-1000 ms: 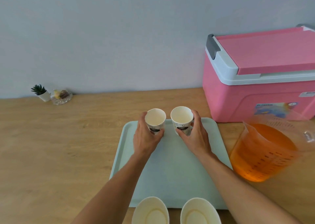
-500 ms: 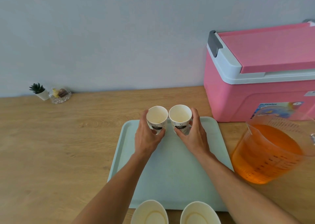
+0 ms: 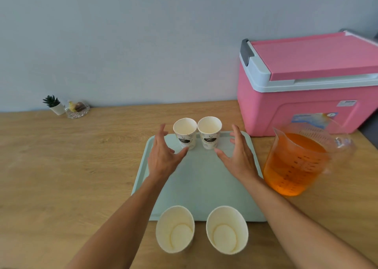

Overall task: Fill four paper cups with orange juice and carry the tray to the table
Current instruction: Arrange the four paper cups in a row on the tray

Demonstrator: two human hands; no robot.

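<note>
We see left hand (image 3: 161, 158) and right hand (image 3: 238, 158), fingers spread, gripping nothing, flanking two empty cups (image 3: 185, 132) at tray (image 3: 204, 187) far edge; two more cups (image 3: 174, 228) off tray near edge; juice pitcher (image 3: 296, 162) beside tray right edge.

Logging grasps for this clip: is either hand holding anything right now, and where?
Nothing is held. The left hand and right hand are both open, apart from the two paper cups on the tray.

L hand (image 3: 161, 158) & R hand (image 3: 238, 158) fwd, palms inward; fingers spread, holding nothing
</note>
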